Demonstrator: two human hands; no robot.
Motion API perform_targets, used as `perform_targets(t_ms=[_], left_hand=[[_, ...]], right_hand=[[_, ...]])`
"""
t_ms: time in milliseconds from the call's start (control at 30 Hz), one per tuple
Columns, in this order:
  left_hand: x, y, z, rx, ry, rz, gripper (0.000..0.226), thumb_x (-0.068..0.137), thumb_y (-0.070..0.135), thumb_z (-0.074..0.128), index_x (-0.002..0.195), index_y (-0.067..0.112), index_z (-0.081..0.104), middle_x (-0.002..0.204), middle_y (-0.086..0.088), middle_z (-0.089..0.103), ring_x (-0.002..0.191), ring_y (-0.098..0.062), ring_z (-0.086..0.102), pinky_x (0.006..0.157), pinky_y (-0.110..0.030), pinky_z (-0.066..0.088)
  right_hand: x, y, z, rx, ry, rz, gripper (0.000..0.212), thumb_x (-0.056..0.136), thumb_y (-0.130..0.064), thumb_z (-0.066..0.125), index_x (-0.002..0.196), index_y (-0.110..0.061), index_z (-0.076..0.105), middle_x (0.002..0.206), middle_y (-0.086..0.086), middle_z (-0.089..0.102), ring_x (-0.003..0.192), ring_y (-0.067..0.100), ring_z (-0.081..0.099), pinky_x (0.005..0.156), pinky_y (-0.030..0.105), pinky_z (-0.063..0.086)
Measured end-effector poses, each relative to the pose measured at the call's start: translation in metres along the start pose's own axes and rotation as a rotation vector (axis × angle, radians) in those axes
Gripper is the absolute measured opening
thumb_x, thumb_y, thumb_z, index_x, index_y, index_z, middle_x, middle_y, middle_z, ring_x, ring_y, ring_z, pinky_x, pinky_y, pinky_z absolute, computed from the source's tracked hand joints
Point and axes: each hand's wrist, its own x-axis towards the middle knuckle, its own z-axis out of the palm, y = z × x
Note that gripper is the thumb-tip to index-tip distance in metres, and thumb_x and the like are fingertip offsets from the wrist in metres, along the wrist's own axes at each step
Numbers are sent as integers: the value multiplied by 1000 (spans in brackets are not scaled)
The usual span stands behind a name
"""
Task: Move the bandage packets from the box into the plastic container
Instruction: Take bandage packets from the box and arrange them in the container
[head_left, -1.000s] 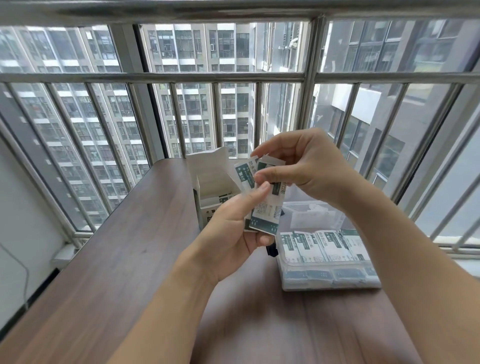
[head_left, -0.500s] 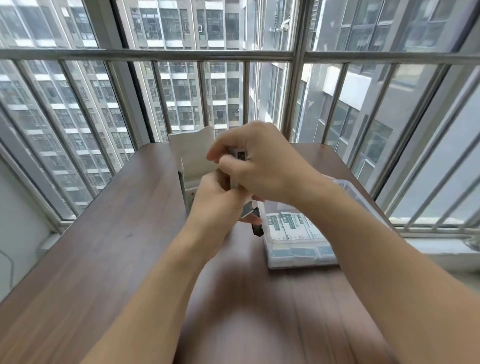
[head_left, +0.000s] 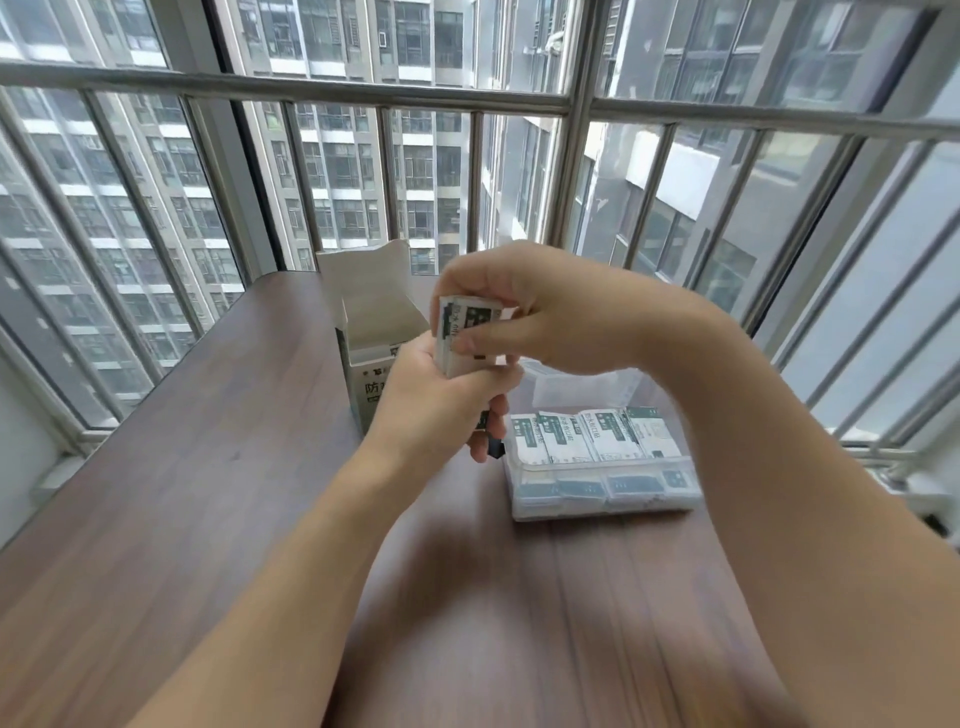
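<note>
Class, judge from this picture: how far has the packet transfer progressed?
Done: a row of packets lies in the plastic container. In hand: left hand and right hand grip a stack of packets. Left: placing it; the box's contents are hidden.

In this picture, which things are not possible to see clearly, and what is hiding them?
- Inside of the box, head view: its front wall and the left hand hide whether packets remain.
- Number of packets in the stack: both hands cover it, and it is blurred.
- Small dark object under the left hand: mostly covered.
- Far half of the plastic container: the right hand covers it.
</note>
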Motion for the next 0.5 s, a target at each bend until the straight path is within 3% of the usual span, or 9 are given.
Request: perform_targets(t_ms=[233, 367, 433, 500], left_hand=[[-1, -1, 2, -54, -120, 62, 30, 82, -13, 67, 93, 10, 53, 67, -2, 60, 51, -22, 58, 36, -25, 40], [1, -1, -4, -89, -181, 102, 47, 73, 32, 76, 112, 13, 57, 83, -1, 69, 70, -22, 69, 38, -27, 46], [4, -4, -7, -101, -100, 172, 47, 75, 49, 66, 108, 16, 60, 83, 1, 68, 70, -19, 65, 38, -25, 45], [7, -9, -7, 15, 67, 322, 33, 84, 50, 59, 98, 20, 62, 76, 3, 65, 63, -12, 57, 42, -24, 41]], right_hand=[[-9, 9, -11, 127, -34, 22, 17, 91, -8, 73, 107, -3, 66, 98, 5, 75, 89, 18, 74, 82, 39, 62], [-17, 25, -27, 400, -1, 119, 20, 90, -3, 69, 108, 5, 65, 97, 15, 74, 89, 22, 76, 79, 31, 61], [-23, 38, -39, 528, 21, 230, 20, 87, -4, 69, 106, 2, 65, 96, 13, 74, 91, 21, 75, 77, 26, 59], [-27, 51, -45, 632, -55, 358, 22, 86, -4, 68, 106, 2, 65, 96, 12, 75, 94, 22, 73, 78, 24, 59]])
